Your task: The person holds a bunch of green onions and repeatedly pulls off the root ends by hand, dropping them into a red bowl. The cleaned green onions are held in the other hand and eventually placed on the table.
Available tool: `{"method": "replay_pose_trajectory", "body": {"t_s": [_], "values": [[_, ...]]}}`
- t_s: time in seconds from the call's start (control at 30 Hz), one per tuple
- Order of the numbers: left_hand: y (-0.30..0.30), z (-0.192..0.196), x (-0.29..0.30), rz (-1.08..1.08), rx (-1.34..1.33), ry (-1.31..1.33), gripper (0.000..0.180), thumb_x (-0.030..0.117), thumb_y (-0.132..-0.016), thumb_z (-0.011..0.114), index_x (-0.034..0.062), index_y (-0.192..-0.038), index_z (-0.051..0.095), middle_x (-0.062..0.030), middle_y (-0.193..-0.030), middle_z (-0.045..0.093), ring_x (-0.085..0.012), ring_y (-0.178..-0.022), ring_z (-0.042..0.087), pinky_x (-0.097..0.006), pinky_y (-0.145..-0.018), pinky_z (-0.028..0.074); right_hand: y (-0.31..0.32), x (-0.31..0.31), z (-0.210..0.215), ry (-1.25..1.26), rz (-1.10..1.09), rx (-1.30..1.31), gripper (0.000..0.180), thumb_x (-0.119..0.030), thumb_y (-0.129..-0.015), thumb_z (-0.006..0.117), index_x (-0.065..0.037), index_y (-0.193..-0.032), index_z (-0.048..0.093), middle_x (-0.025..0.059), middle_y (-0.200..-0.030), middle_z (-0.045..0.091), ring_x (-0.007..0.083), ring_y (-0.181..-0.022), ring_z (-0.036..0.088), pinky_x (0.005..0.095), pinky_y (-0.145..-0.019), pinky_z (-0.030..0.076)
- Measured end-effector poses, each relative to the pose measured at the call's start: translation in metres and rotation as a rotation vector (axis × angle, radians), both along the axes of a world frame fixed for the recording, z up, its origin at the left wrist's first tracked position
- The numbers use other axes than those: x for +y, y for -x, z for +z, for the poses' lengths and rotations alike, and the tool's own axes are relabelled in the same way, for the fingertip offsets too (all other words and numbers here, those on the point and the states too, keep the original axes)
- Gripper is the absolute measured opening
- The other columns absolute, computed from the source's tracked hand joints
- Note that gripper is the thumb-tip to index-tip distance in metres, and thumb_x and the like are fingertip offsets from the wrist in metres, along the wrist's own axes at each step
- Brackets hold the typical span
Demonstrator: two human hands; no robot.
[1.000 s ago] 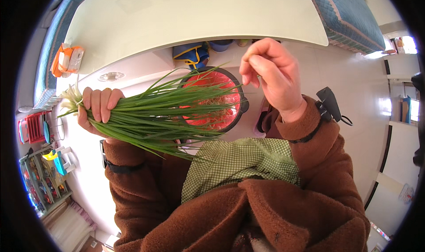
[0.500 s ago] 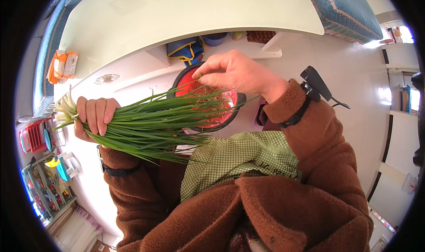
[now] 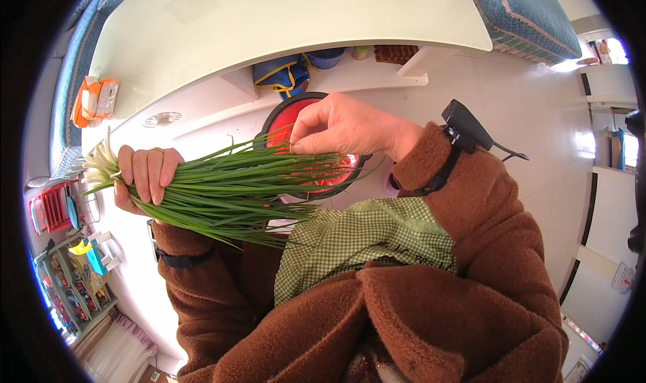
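Observation:
A thick bunch of scallions (image 3: 222, 191) lies sideways across my front, white root ends to the left and long green leaves to the right. Just below the white ends, my left hand (image 3: 149, 174) is closed round the bunch. My right hand (image 3: 353, 126) pinches thumb and forefinger together at the upper leaf tips, closed on scallion leaves there. Beneath the tips and my right hand is a red basin (image 3: 288, 119) with a black rim. Leaves and hand hide much of it, and its contents are hard to make out.
A long pale table (image 3: 289, 20) spans the far side, with a blue bag (image 3: 279, 73) below it. An orange packet (image 3: 96, 100) sits at its left end. A green checked apron (image 3: 363, 242) covers my lap. Blue quilted seating (image 3: 525, 20) stands far right.
My right hand has shifted left and slightly down along the leaf tips, fingers still pinched. My left hand and the bunch stay almost in place.

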State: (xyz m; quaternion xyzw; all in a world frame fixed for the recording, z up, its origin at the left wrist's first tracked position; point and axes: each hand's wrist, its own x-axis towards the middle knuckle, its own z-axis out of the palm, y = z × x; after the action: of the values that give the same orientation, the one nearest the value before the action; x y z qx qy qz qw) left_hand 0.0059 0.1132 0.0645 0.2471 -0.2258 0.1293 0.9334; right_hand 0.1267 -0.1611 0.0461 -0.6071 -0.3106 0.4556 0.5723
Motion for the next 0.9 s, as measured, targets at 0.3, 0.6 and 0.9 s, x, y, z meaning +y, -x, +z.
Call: {"method": "replay_pose_trajectory", "body": {"t_s": [0.3,0.6,0.9], "values": [[0.000,-0.003,0.001,0.003,0.003,-0.003,0.016,0.019,-0.088,0.055,0.0130,-0.080,0.042,0.0046,-0.055,0.046,-0.0079,-0.049,0.047,-0.027,-0.066,0.043,-0.006,-0.002,-0.003,-0.034,-0.288,0.290,0.008,-0.009,-0.086,0.059,-0.003,-0.084,0.064,-0.0005,-0.076,0.061,0.0049,-0.069,0.053,0.0191,-0.060,0.041],[0.001,-0.005,0.002,0.024,0.042,0.008,0.017,0.020,-0.089,0.055,0.0126,-0.081,0.042,0.0043,-0.054,0.042,-0.0087,-0.050,0.044,-0.028,-0.065,0.040,0.016,-0.007,0.016,-0.181,-0.116,-0.269,0.012,-0.011,-0.082,0.069,-0.001,-0.089,0.068,0.0016,-0.077,0.060,0.0109,-0.067,0.056,0.0251,-0.062,0.047],[-0.002,-0.004,-0.002,0.033,0.044,-0.008,0.018,0.021,-0.090,0.054,0.0124,-0.081,0.041,0.0042,-0.055,0.042,-0.0087,-0.051,0.044,-0.029,-0.065,0.041,0.019,0.001,0.015,-0.206,-0.204,-0.502,0.004,0.001,-0.078,0.065,-0.002,-0.081,0.066,0.0015,-0.073,0.059,0.0102,-0.067,0.054,0.0261,-0.059,0.043]]}}
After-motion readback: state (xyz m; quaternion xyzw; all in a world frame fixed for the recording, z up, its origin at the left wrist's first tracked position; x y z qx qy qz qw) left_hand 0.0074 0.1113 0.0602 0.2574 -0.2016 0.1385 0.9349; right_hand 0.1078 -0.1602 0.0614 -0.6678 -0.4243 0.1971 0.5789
